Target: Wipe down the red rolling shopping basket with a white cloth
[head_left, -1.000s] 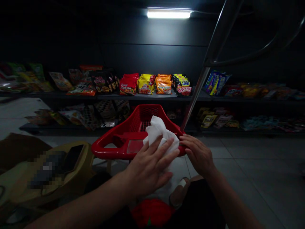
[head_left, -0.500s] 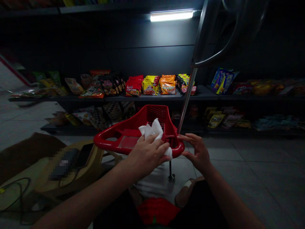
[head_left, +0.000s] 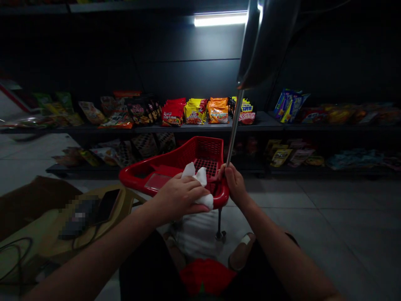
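The left hand, fingers pressed together, holds a crumpled white cloth wipe against the rim of a red plastic basket; the right hand, fingers curled round the rim beside a slim steel pole, braces the basket against that pressure.

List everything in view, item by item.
White crumpled wipe: one, white, under the left hand against the basket.
Red plastic mesh basket: one, red, centre.
Chrome metal pole: one, silver, rising beside the basket.
Snack packets: many, mixed colours, on the shelves.
Dark metal shelves: two tiers, black, behind the basket.
Fluorescent tube light: one, white, top centre.
Olive plastic stool: one, olive, lower left.
Black phone: one, black, on the stool.
Grey floor tiles: many, grey, lower right.
Left hand: one, on the wipe.
Right hand: one, at the basket rim beside the pole.
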`<control>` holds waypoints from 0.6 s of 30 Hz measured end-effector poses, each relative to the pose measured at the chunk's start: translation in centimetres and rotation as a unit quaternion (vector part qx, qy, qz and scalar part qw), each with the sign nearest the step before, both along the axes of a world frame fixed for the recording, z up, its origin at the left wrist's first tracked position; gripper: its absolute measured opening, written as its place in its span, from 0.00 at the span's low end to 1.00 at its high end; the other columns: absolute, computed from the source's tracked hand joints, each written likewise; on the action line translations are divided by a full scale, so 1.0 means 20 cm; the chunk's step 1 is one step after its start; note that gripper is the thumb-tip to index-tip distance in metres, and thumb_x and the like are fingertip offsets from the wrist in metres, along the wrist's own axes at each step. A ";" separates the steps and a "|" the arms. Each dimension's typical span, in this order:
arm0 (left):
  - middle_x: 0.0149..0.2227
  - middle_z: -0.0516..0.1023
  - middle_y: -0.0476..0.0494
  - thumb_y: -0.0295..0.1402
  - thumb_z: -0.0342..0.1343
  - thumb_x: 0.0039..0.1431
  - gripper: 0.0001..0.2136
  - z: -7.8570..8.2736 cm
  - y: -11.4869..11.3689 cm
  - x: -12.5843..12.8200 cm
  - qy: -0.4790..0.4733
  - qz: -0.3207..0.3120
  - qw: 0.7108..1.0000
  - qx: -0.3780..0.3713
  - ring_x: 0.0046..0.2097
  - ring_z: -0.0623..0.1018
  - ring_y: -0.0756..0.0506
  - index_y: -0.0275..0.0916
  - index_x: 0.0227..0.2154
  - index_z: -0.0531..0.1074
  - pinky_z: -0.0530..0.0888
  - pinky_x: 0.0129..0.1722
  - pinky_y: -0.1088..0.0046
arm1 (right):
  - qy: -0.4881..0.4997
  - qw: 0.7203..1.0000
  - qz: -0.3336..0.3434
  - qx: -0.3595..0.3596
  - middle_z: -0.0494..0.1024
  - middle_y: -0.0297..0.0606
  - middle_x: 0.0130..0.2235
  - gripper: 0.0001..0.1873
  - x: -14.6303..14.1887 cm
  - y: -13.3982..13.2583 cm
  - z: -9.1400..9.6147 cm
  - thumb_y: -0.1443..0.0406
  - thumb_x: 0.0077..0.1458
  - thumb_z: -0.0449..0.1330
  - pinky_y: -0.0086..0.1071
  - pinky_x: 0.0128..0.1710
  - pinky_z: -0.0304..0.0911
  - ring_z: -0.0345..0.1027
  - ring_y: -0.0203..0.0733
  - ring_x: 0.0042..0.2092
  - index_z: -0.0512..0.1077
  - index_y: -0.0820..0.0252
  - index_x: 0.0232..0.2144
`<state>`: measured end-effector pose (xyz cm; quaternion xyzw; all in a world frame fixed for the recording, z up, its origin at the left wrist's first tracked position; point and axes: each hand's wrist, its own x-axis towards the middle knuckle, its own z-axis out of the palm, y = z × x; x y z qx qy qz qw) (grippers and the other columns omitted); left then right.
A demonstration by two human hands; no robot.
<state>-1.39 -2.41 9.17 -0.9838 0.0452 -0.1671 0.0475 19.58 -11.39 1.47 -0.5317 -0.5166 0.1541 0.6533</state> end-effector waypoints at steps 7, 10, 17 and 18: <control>0.38 0.79 0.40 0.52 0.55 0.62 0.20 -0.03 -0.23 0.08 -0.014 0.126 0.992 0.021 0.41 0.78 0.39 0.38 0.41 0.72 0.70 0.39 0.62 | -0.033 0.999 -0.021 -0.003 0.68 0.32 0.28 0.22 -0.07 0.01 -0.03 0.47 0.69 0.44 0.33 0.35 0.62 0.63 0.38 0.31 0.64 0.54 0.31; 0.46 0.80 0.42 0.50 0.55 0.63 0.20 -0.03 -0.13 -0.04 -0.004 0.038 0.999 0.034 0.47 0.77 0.40 0.42 0.50 0.70 0.70 0.43 0.62 | -0.024 1.000 0.005 0.007 0.67 0.31 0.29 0.21 -0.04 -0.01 -0.04 0.48 0.69 0.44 0.33 0.33 0.60 0.61 0.38 0.30 0.63 0.54 0.33; 0.52 0.78 0.43 0.44 0.54 0.66 0.19 -0.10 0.03 -0.28 -0.096 0.039 0.993 0.063 0.59 0.70 0.38 0.42 0.55 0.70 0.67 0.57 0.59 | 0.000 0.999 -0.017 0.028 0.66 0.30 0.28 0.20 -0.10 -0.01 -0.07 0.48 0.69 0.45 0.31 0.32 0.58 0.60 0.36 0.30 0.63 0.55 0.34; 0.52 0.78 0.43 0.47 0.54 0.65 0.20 -0.11 0.00 -0.25 -0.099 0.054 0.992 0.060 0.58 0.71 0.38 0.42 0.55 0.70 0.68 0.55 0.59 | 0.002 0.999 -0.030 0.027 0.66 0.30 0.28 0.21 -0.11 0.00 -0.07 0.48 0.69 0.45 0.31 0.32 0.58 0.59 0.36 0.29 0.63 0.55 0.33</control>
